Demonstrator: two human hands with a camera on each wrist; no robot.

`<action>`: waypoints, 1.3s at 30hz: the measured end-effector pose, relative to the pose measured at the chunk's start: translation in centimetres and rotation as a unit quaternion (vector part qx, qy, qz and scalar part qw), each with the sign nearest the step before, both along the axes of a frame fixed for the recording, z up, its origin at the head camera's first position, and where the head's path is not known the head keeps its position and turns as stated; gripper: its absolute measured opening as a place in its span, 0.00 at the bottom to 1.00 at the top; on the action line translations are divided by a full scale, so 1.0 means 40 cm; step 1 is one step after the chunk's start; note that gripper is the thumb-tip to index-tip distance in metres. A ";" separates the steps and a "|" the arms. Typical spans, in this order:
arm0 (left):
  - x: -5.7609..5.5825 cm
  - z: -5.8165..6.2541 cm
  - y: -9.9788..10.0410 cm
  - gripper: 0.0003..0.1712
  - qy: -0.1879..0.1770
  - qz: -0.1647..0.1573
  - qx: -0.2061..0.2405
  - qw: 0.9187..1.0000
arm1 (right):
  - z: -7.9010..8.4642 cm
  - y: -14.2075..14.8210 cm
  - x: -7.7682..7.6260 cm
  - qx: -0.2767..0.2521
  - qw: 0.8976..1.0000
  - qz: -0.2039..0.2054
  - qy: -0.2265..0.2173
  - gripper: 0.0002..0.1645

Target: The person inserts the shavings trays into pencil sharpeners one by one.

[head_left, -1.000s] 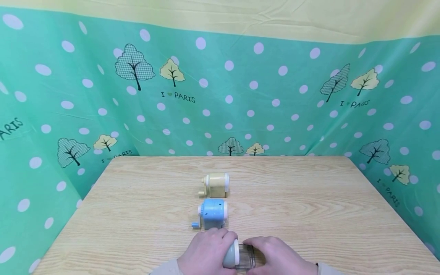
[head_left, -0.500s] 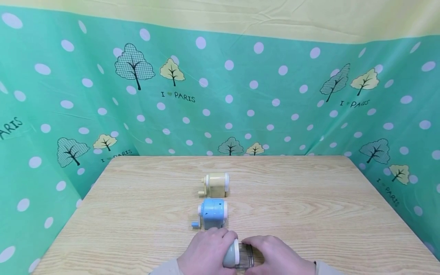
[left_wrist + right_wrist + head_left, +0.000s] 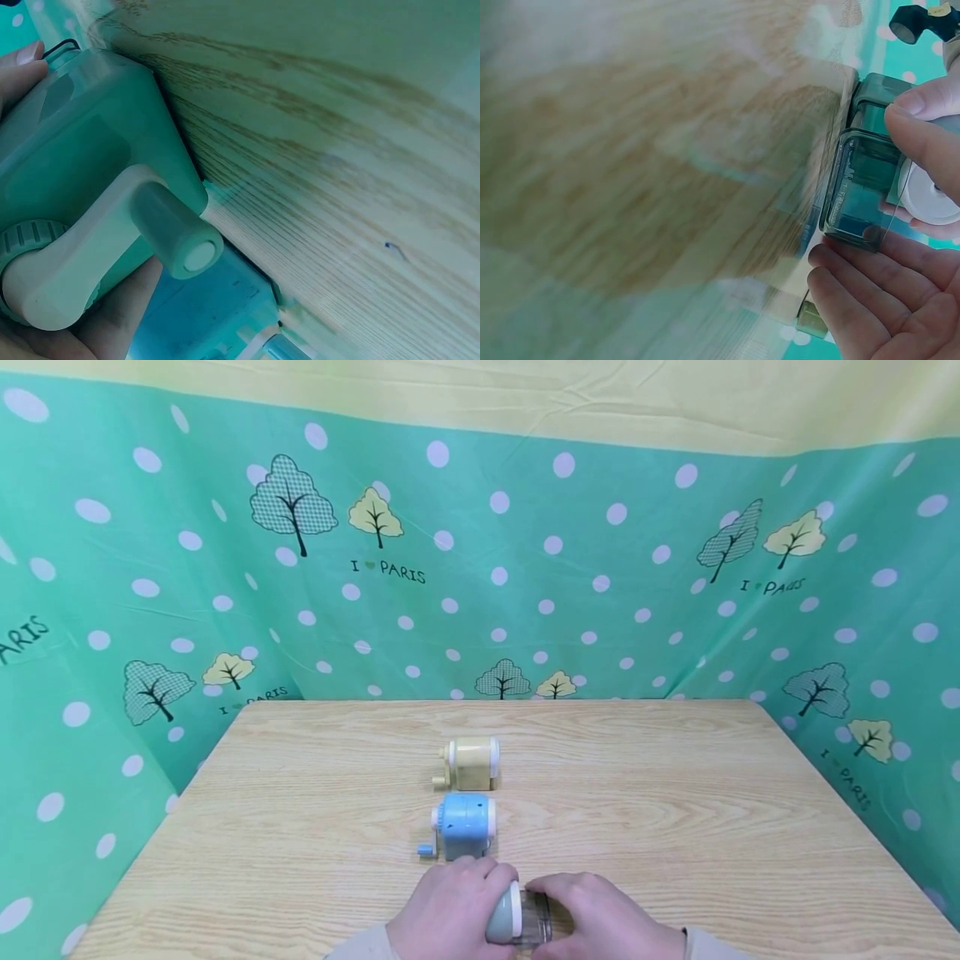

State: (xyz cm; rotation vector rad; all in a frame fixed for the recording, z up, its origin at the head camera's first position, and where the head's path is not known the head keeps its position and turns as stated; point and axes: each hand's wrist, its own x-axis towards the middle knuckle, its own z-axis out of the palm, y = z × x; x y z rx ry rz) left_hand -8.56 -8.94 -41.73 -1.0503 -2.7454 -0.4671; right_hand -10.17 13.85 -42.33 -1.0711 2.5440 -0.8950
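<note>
A grey-green crank pencil sharpener (image 3: 502, 920) with a white front ring is at the table's near edge. My left hand (image 3: 453, 906) grips its body from the left; the crank (image 3: 90, 247) sticks out toward the left wrist camera. On the sharpener's right side a clear, smoky shavings drawer (image 3: 536, 920) stands partly out. My right hand (image 3: 603, 917) holds this drawer, thumb at one edge and fingertips at the opposite one, as the right wrist view shows. The drawer's inner end is hidden within the sharpener and behind the hands.
Just beyond the left hand stands a blue crank sharpener (image 3: 467, 828), close to its knuckles. Behind that is a cream sharpener (image 3: 472, 765), its crank also to the left. A polka-dot curtain (image 3: 525, 568) encloses the wooden table (image 3: 675, 793) at the back and sides.
The right hand has shifted slightly left with the drawer, so less of it shows outside the sharpener. The left hand and the other two sharpeners have stayed put.
</note>
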 end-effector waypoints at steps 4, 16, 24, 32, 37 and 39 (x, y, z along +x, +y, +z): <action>0.001 -0.002 0.001 0.26 0.009 -0.003 0.005 1.000 | 0.000 -0.002 0.000 -0.001 1.000 0.002 0.003 0.35; 0.002 -0.004 0.002 0.27 0.018 -0.001 0.004 1.000 | 0.001 -0.004 -0.003 0.002 1.000 0.004 -0.007 0.36; 0.001 -0.003 0.002 0.26 0.020 -0.005 0.006 1.000 | 0.001 -0.006 -0.003 0.004 1.000 -0.004 -0.018 0.36; 0.000 -0.001 0.002 0.26 0.021 -0.002 -0.001 1.000 | -0.001 -0.010 -0.003 -0.005 1.000 0.006 0.006 0.35; 0.001 0.000 0.002 0.26 0.011 0.000 -0.005 1.000 | -0.002 -0.012 -0.002 -0.011 1.000 0.012 0.008 0.36; 0.000 0.000 0.002 0.27 0.013 0.000 -0.005 1.000 | -0.002 -0.012 -0.003 -0.013 1.000 0.014 0.011 0.37</action>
